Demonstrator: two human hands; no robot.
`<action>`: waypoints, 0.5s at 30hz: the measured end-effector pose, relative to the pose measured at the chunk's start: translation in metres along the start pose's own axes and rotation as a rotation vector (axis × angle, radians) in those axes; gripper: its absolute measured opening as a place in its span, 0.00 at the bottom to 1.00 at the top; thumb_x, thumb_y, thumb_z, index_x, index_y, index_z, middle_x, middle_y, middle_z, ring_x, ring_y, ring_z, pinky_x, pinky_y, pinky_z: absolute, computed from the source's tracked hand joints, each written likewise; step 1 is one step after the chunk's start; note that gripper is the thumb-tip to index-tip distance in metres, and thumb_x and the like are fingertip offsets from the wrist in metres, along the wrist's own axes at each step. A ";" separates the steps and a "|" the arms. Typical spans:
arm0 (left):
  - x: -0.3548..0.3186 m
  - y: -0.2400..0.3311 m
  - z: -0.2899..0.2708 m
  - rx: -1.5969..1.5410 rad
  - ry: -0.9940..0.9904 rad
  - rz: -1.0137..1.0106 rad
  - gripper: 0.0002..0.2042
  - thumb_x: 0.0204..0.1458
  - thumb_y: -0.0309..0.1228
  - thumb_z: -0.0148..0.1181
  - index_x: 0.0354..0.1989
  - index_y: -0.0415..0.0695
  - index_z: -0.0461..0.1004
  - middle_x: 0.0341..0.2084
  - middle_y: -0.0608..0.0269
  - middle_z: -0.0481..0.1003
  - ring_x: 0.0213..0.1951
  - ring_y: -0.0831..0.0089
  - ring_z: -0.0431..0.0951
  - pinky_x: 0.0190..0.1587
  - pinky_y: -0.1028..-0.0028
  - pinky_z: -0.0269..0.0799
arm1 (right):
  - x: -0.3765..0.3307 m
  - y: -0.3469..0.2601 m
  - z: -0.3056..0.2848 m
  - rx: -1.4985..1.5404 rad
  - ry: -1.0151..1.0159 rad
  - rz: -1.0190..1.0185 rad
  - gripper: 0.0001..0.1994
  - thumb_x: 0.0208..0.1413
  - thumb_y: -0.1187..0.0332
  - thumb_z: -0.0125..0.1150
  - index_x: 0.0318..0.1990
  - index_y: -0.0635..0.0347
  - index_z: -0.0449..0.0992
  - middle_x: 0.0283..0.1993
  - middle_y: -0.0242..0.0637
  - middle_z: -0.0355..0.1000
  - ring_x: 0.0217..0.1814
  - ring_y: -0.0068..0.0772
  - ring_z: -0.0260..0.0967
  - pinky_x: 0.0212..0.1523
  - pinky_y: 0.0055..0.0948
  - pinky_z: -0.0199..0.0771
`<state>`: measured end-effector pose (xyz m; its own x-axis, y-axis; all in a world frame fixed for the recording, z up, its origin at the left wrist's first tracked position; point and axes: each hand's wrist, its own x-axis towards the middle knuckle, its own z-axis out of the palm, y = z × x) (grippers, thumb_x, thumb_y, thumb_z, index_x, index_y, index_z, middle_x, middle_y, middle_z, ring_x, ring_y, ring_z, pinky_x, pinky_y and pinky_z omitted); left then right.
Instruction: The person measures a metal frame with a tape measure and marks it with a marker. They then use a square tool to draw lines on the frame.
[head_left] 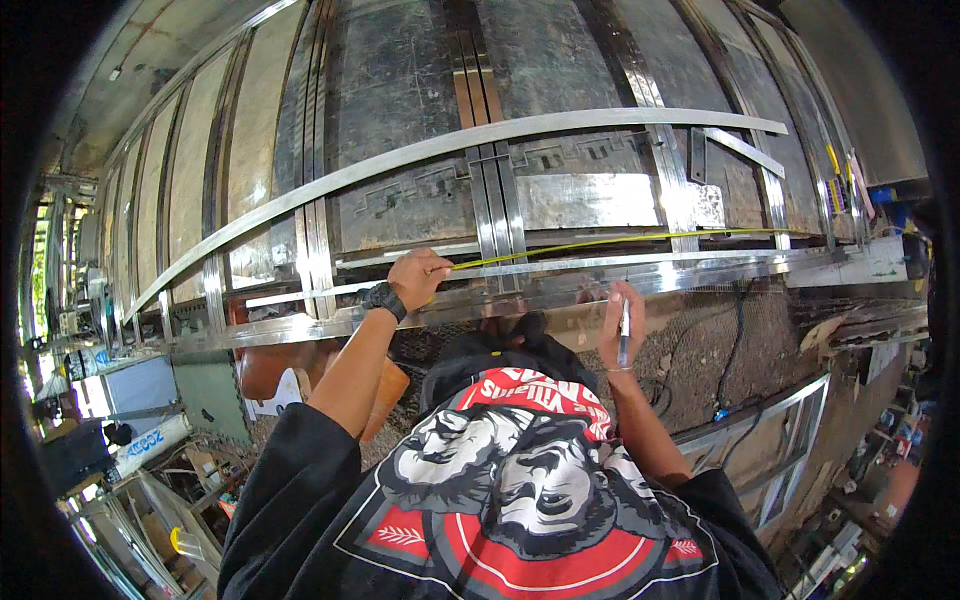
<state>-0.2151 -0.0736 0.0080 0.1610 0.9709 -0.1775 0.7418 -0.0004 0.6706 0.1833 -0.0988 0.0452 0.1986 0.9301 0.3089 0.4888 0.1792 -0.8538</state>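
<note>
My left hand [418,278], with a dark watch on its wrist, pinches the end of a yellow tape measure blade [610,239]. The blade runs to the right above a slim metal bar [565,267], which lies along the near edge of a metal frame table [270,332]. Held upright in my right hand [611,332] is a pen [625,325] with a white barrel and a dark lower part. That hand is just in front of the table edge, apart from the bar. The far end of the blade is too small to make out.
A long metal bar [480,137] lies across the table's slats, with a short metal piece [745,153] by its right end. Behind the near edge is a flat metal sheet [585,203]. An orange chair [275,372] and a metal frame [790,455] stand below the table.
</note>
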 end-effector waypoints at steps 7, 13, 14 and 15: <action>-0.013 0.011 -0.003 -0.034 0.165 -0.008 0.11 0.63 0.35 0.62 0.47 0.42 0.84 0.43 0.50 0.83 0.46 0.48 0.83 0.49 0.57 0.77 | -0.003 0.021 -0.021 0.015 0.013 0.082 0.13 0.72 0.67 0.57 0.54 0.67 0.78 0.51 0.47 0.80 0.53 0.41 0.78 0.57 0.39 0.77; -0.027 0.065 -0.023 0.132 -0.060 -0.125 0.18 0.61 0.48 0.65 0.52 0.50 0.83 0.34 0.49 0.84 0.38 0.50 0.85 0.43 0.57 0.79 | 0.012 0.026 -0.033 -0.032 0.090 0.084 0.12 0.71 0.67 0.57 0.52 0.67 0.78 0.50 0.51 0.80 0.53 0.48 0.79 0.57 0.40 0.77; -0.028 0.059 -0.018 0.085 -0.047 -0.110 0.18 0.61 0.47 0.65 0.51 0.49 0.84 0.29 0.49 0.82 0.33 0.52 0.83 0.38 0.58 0.77 | 0.017 0.026 -0.036 -0.029 0.128 0.090 0.12 0.71 0.67 0.57 0.52 0.67 0.78 0.50 0.51 0.80 0.52 0.48 0.79 0.57 0.39 0.77; -0.026 0.069 -0.015 0.074 -0.045 -0.170 0.18 0.59 0.46 0.67 0.51 0.48 0.84 0.27 0.50 0.80 0.31 0.54 0.82 0.37 0.59 0.76 | 0.020 0.026 -0.037 -0.021 0.167 0.097 0.12 0.71 0.67 0.57 0.52 0.67 0.78 0.50 0.52 0.79 0.52 0.48 0.79 0.57 0.39 0.77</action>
<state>-0.1781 -0.0955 0.0693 0.0571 0.9469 -0.3165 0.8065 0.1431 0.5736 0.2315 -0.0873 0.0447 0.3830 0.8762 0.2925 0.4782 0.0829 -0.8743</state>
